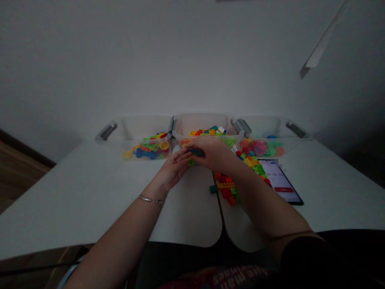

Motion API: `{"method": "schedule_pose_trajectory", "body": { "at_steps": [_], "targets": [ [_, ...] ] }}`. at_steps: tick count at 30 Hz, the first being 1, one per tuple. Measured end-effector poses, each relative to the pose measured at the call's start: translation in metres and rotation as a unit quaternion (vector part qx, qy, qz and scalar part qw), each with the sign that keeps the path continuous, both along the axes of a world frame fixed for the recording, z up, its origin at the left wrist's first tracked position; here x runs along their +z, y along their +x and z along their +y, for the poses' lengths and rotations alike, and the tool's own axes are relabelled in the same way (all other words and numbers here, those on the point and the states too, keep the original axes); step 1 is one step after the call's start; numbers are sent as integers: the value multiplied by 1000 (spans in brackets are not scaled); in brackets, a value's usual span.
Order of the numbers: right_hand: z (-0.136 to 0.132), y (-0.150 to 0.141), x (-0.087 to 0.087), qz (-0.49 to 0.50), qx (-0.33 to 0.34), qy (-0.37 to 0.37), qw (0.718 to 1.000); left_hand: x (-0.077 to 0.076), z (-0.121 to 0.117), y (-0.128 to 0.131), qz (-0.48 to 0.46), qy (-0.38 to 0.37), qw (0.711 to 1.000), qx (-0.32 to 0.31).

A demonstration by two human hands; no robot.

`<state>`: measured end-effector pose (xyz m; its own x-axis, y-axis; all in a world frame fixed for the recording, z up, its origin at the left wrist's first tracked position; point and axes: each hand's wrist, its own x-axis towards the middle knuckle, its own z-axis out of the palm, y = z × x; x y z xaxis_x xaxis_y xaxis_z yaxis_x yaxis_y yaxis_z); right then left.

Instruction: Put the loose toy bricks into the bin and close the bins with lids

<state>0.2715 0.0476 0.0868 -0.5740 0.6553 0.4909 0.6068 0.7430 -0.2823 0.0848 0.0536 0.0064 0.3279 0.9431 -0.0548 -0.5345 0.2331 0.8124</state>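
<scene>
My right hand (pixel 214 153) is bent over in front of the middle bin, its fingers closed on a dark toy brick (pixel 197 152). Its fingertips meet those of my left hand (pixel 174 168), which is turned palm inward with its fingers stretched out. Between the two hands a bit of a green brick (pixel 191 162) shows below. Under my right forearm lies a patch of joined and loose toy bricks (pixel 227 186) in red, orange, yellow and green. A single teal brick (pixel 213 189) sits at its left edge.
A clear middle bin (pixel 204 118) holds toy bricks. Left of it stands a clear bin (pixel 144 120) with colourful toy pieces; right, another clear bin (pixel 261 122) with round pieces. A lit phone (pixel 281 182) lies right of the bricks. A seam (pixel 221 208) splits the white table (pixel 105 192).
</scene>
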Motion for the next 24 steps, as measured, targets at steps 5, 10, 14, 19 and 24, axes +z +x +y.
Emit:
{"method": "schedule_pose_trajectory", "body": {
  "at_steps": [5, 10, 14, 19, 24],
  "targets": [
    [-5, -6, -3, -74, -9, -49, 996, 2, 0, 3, -19, 37, 999, -27],
    [-7, -9, -3, -109, -40, -57, 992, -1, 1, 0, -9, 21, 1000, -4],
    [-8, -12, -3, -127, -50, -57, 989, -3, 3, -1, 1, 8, 1000, 7],
    [-5, -5, -2, -62, -59, -23, 996, 1, 0, 2, 1, 4, 1000, 7],
    [2, 14, 6, 80, -98, 76, 989, 4, -5, 2, 28, -28, 999, 29]
  ]
}}
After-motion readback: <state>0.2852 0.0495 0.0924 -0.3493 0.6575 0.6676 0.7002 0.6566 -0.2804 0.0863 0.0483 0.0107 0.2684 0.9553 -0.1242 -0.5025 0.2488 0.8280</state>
